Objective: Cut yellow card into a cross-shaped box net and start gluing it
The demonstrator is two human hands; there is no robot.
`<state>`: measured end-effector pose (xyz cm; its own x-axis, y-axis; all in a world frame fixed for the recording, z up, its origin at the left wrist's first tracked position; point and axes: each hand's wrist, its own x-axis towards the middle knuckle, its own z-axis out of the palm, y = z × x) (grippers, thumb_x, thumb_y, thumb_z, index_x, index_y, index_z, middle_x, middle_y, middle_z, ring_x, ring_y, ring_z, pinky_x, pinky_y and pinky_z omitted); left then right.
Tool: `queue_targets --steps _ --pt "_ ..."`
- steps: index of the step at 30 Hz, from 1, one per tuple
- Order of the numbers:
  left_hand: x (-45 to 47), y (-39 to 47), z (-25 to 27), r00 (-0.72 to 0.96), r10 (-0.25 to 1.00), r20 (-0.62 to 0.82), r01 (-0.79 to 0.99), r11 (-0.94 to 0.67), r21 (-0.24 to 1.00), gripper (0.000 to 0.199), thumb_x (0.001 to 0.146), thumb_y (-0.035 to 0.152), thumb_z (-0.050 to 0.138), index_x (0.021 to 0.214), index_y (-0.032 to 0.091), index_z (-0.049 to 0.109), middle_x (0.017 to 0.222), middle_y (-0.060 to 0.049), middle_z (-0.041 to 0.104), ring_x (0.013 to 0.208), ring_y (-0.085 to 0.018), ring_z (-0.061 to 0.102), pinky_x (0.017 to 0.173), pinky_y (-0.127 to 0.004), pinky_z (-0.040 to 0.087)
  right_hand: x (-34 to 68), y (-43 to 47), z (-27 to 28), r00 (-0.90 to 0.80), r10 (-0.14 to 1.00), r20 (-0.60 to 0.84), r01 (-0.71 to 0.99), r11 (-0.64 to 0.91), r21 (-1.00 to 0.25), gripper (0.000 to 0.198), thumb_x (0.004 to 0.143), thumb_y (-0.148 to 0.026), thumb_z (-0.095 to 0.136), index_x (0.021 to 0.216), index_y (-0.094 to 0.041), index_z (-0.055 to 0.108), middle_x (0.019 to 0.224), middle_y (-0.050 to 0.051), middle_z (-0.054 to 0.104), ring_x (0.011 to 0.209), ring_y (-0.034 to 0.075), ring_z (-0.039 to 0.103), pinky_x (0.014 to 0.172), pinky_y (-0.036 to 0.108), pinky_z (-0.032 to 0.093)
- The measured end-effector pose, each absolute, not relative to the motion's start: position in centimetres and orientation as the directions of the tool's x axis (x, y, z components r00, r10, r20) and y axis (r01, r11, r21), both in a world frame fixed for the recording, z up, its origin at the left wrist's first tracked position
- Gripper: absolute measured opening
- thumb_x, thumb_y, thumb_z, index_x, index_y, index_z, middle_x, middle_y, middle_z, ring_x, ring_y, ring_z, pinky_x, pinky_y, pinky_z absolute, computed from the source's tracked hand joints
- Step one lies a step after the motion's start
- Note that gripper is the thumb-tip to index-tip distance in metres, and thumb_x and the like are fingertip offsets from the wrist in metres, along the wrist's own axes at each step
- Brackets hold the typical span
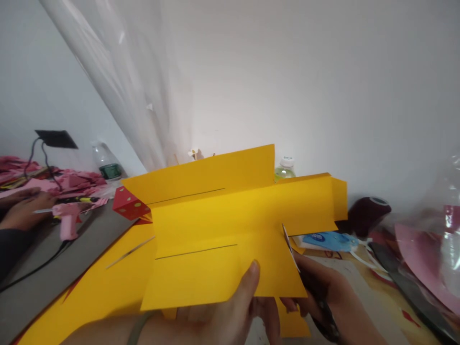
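A folded sheet of yellow card (pixel 204 225) spans the middle of the head view, marked with dark lines and creased into flaps. My left hand (pixel 237 306) grips its lower edge, thumb on top and fingers underneath. At the card's right side, my right hand (pixel 341 297) is closed round the dark handles of a pair of scissors (pixel 327 318). A blade reaches up to the card's notch, below the narrower flap on the right. Part of the scissors is hidden by the card and my fingers.
Another yellow sheet (pixel 104 282) lies underneath. At left are a red spotted box (pixel 131 203), a pink glue gun (pixel 67 221) with its cable, pink scraps and another person's hand (pixel 28 209). Bottles, a blue packet (pixel 327 241) and a dark object (pixel 366 213) stand behind and right.
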<state>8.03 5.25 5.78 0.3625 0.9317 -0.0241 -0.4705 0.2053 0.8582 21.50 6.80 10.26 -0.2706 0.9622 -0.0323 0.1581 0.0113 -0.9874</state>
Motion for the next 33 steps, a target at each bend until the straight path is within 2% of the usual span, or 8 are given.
queue_targets --steps 4,9,13,16,19,24,28,33 --pt "7.8 5.3 5.6 0.362 0.931 -0.039 -0.438 0.207 0.875 0.063 0.082 0.068 0.032 0.065 0.015 0.061 0.045 0.002 0.044 0.042 -0.01 0.041 0.045 -0.023 0.033 21.8 7.1 10.1 -0.303 0.951 -0.064 0.176 -0.01 -0.984 0.013 0.059 -0.015 0.051 0.066 -0.021 0.06 0.052 -0.005 0.05 0.05 0.011 0.048 0.048 0.023 0.036" --pt "7.2 5.3 6.1 0.397 0.91 -0.122 -0.277 0.245 0.929 0.067 0.084 0.069 0.022 0.054 0.017 0.053 0.046 0.0 0.043 0.051 -0.013 0.048 0.056 -0.025 0.038 22.1 7.2 10.0 -0.298 0.952 -0.073 0.231 -0.003 -0.973 0.006 0.061 -0.015 0.054 0.059 -0.02 0.057 0.053 -0.004 0.054 0.05 0.012 0.05 0.048 0.022 0.039" --pt "7.3 5.3 5.9 0.385 0.917 -0.105 -0.277 0.223 0.934 0.069 0.084 0.068 0.02 0.057 0.016 0.056 0.049 -0.002 0.048 0.056 -0.015 0.051 0.063 -0.027 0.04 22.1 7.3 9.5 -0.316 0.945 -0.085 0.2 -0.021 -0.98 0.008 0.062 -0.014 0.054 0.06 -0.02 0.059 0.052 -0.004 0.054 0.049 0.011 0.05 0.047 0.021 0.038" --pt "7.5 5.2 5.7 0.358 0.927 -0.111 -0.315 0.232 0.92 0.068 0.083 0.07 0.023 0.062 0.016 0.059 0.05 -0.002 0.048 0.057 -0.015 0.05 0.063 -0.027 0.041 22.1 7.3 9.0 -0.295 0.953 -0.074 0.152 -0.029 -0.988 0.016 0.06 -0.012 0.054 0.071 -0.021 0.062 0.054 -0.005 0.056 0.049 0.011 0.051 0.046 0.02 0.038" --pt "7.4 5.2 5.7 0.365 0.918 -0.152 -0.289 0.267 0.919 0.069 0.084 0.069 0.022 0.054 0.016 0.057 0.049 -0.003 0.049 0.054 -0.014 0.048 0.061 -0.026 0.04 22.0 7.3 8.9 -0.261 0.962 -0.078 0.134 -0.044 -0.99 0.023 0.059 -0.014 0.055 0.079 -0.023 0.062 0.056 -0.006 0.056 0.049 0.012 0.051 0.046 0.021 0.039" --pt "7.1 5.4 5.7 0.375 0.918 -0.127 -0.236 0.228 0.945 0.07 0.086 0.066 0.017 0.042 0.02 0.046 0.045 -0.003 0.046 0.051 -0.014 0.046 0.062 -0.026 0.039 22.2 7.3 9.6 -0.297 0.95 -0.098 0.156 -0.052 -0.986 0.018 0.058 -0.014 0.052 0.071 -0.022 0.062 0.056 -0.004 0.055 0.05 0.012 0.051 0.047 0.023 0.038" --pt "7.2 5.4 5.7 0.392 0.912 -0.123 -0.269 0.241 0.932 0.07 0.086 0.066 0.017 0.046 0.019 0.05 0.051 -0.005 0.052 0.056 -0.015 0.051 0.061 -0.027 0.04 22.3 7.4 9.7 -0.328 0.936 -0.13 0.135 -0.09 -0.987 0.015 0.061 -0.015 0.05 0.069 -0.02 0.062 0.052 -0.005 0.053 0.049 0.011 0.049 0.048 0.022 0.037" --pt "7.4 5.3 5.8 0.366 0.924 -0.112 -0.297 0.23 0.927 0.067 0.084 0.068 0.023 0.045 0.019 0.049 0.048 -0.004 0.048 0.058 -0.017 0.051 0.059 -0.028 0.039 22.1 7.3 10.0 -0.328 0.937 -0.124 0.138 -0.082 -0.987 0.012 0.062 -0.015 0.049 0.063 -0.02 0.06 0.05 -0.006 0.05 0.05 0.011 0.049 0.048 0.022 0.036"
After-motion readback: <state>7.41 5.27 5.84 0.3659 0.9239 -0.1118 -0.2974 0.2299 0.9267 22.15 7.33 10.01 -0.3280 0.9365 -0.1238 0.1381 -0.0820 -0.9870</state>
